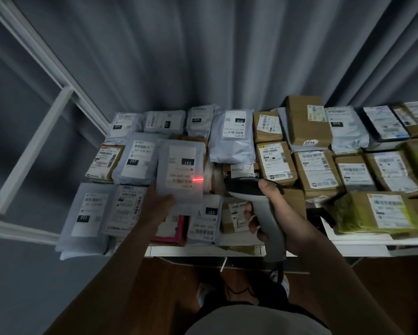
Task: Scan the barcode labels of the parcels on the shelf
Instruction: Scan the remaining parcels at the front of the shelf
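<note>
Hands work just above the shelf: the right hand has its fingers wrapped around the scanner, while the left hand pinches a grey parcel, lifted and tilted, probably so the red beam meets its barcode. More parcels lie behind.

white shelf packed with parcels lying label up: grey poly mailers mostly on left and back, brown cardboard boxes middle and right, one box in yellow-green wrap at front right, a pink-edged packet at the front edge, a tape roll among them
</note>
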